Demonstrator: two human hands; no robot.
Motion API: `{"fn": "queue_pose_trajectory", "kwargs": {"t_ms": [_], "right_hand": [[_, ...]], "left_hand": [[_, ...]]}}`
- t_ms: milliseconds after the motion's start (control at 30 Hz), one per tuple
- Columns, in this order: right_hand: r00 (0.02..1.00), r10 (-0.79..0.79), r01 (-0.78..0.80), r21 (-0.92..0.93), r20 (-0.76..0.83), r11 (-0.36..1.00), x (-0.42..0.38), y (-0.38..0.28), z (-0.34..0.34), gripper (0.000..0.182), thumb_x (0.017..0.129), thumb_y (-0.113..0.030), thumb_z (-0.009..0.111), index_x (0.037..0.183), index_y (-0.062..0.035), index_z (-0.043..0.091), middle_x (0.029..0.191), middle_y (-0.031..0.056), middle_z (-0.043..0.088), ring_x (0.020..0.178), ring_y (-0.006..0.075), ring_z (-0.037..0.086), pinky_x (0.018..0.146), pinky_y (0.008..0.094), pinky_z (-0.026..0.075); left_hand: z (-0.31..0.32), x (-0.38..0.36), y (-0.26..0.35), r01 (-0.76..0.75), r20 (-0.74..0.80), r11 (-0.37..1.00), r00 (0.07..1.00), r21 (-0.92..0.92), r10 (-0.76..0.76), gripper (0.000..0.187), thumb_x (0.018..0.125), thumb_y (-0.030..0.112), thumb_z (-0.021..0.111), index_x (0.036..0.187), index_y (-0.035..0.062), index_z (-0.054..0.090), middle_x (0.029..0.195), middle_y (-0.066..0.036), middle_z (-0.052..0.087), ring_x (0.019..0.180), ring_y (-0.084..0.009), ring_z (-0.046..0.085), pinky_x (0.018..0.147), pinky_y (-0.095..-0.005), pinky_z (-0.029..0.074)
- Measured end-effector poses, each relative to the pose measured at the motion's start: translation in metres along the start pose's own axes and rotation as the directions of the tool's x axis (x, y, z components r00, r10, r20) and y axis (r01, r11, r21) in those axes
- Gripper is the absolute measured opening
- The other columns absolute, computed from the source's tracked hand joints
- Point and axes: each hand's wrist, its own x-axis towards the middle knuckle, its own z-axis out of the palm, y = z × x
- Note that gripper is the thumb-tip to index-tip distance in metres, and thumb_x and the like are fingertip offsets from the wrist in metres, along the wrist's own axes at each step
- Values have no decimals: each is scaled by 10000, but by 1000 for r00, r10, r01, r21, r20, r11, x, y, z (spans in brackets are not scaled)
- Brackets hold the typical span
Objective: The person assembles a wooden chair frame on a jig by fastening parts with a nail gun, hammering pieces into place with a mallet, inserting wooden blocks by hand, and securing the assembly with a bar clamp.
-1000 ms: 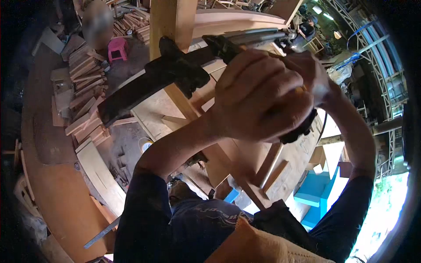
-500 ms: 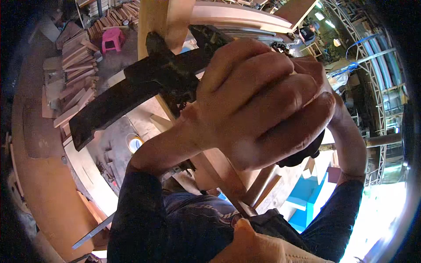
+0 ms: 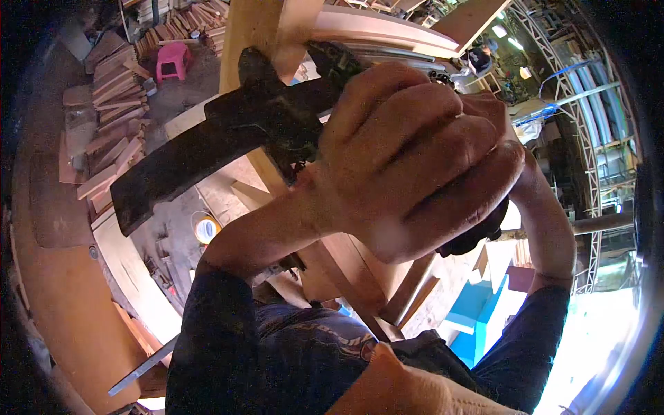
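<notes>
**Black nail gun pressed to timber in busy woodshop**

Black and worn, a nail gun (image 3: pixel 228 142) fills the centre of the head view, its long magazine slanting down to the left and its nose set against an upright post (image 3: pixel 259 34) of pale wood. The left hand (image 3: pixel 408 155) is wrapped over the tool's rear, fingers (image 3: pixel 387 104) curled tight around the body, its grip clamped on the gun. The right hand (image 3: pixel 494 114) sits just behind it, mostly hidden by the left; it touches the same tool, but whether its fingers are closed around it cannot be told. Both forearms rise from dark sleeves (image 3: pixel 214 325).

A curved pale board (image 3: pixel 387 31) meets the post near the top. Below the arms, angled frame pieces (image 3: pixel 360 277) run down toward the person's lap. On the floor to the left lie stacked offcuts (image 3: pixel 111 90), a pink stool (image 3: pixel 173 61) and a small round tin (image 3: pixel 207 228). A blue bench (image 3: pixel 477 311) stands at lower right, with a metal roof truss (image 3: pixel 588 104) beyond.
</notes>
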Motion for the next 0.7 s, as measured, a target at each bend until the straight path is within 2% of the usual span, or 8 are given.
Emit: {"fn": "queue_pose_trajectory", "kwargs": {"t_ms": [167, 300, 400, 467, 500, 567, 667, 700], "right_hand": [[999, 52, -52, -9, -3, 999, -1, 0, 1, 558, 835, -243, 666, 1377, -149, 574, 1088, 142, 716, 938, 315, 708, 807, 389, 558], [999, -43, 44, 70, -17, 997, 2, -8, -6, 581, 829, -252, 673, 1391, -158, 561, 1097, 143, 713, 939, 322, 705, 803, 397, 559], [991, 115, -124, 154, 63, 980, 12, -37, -27, 572, 830, -248, 675, 1384, -158, 565, 1092, 143, 713, 928, 330, 703, 799, 401, 560], [990, 134, -138, 127, 37, 982, 10, -31, -20, 561, 832, -243, 674, 1376, -157, 570, 1088, 143, 713, 922, 334, 704, 796, 402, 561], [998, 62, -60, 65, -21, 996, 3, -8, -1, 555, 834, -239, 672, 1373, -156, 573, 1086, 143, 714, 920, 335, 704, 795, 402, 561], [996, -50, 47, -39, -78, 998, 1, -4, 2, 554, 822, -237, 688, 1359, -154, 582, 1085, 145, 716, 933, 338, 708, 805, 397, 563], [985, -147, 151, 33, -91, 988, 3, -12, -9, 580, 792, -228, 717, 1348, -126, 585, 1101, 155, 712, 958, 345, 704, 838, 403, 559], [980, -168, 173, 35, -109, 984, 4, -11, -8, 588, 783, -224, 726, 1344, -116, 585, 1108, 159, 709, 970, 348, 701, 852, 405, 556]], "left_hand": [[28, -9, -13, -132, -267, 985, 951, 112, 158, 373, 561, 227, 707, 919, 122, 721, 863, -12, 661, 786, -178, 610, 720, -359, 513], [34, -11, -10, -83, -309, 991, 944, 107, 112, 372, 560, 229, 707, 915, 118, 721, 863, -9, 662, 791, -178, 609, 724, -361, 511], [8, -5, -4, -17, -75, 1000, 997, 23, 18, 366, 560, 228, 707, 907, 112, 718, 858, -15, 662, 793, -174, 607, 716, -356, 506], [5, 3, -4, -32, -88, 999, 996, -3, 32, 362, 558, 228, 707, 899, 107, 716, 847, -19, 660, 784, -171, 605, 707, -351, 503], [17, 7, -10, -73, -234, 997, 969, 10, 74, 360, 556, 227, 707, 895, 105, 715, 839, -20, 659, 776, -170, 604, 703, -349, 502], [17, 6, -11, -96, -217, 995, 972, -13, 91, 402, 574, 221, 752, 948, 82, 708, 867, -44, 658, 781, -198, 611, 702, -357, 514], [-7, 1, -6, -34, 131, 997, 990, -76, 44, 500, 625, 215, 847, 1068, 38, 695, 943, -91, 660, 811, -255, 628, 710, -374, 537], [-8, 2, -5, -25, 143, 997, 989, -71, 35, 497, 638, 219, 853, 1072, 38, 693, 949, -94, 661, 815, -255, 628, 711, -371, 533]]}}
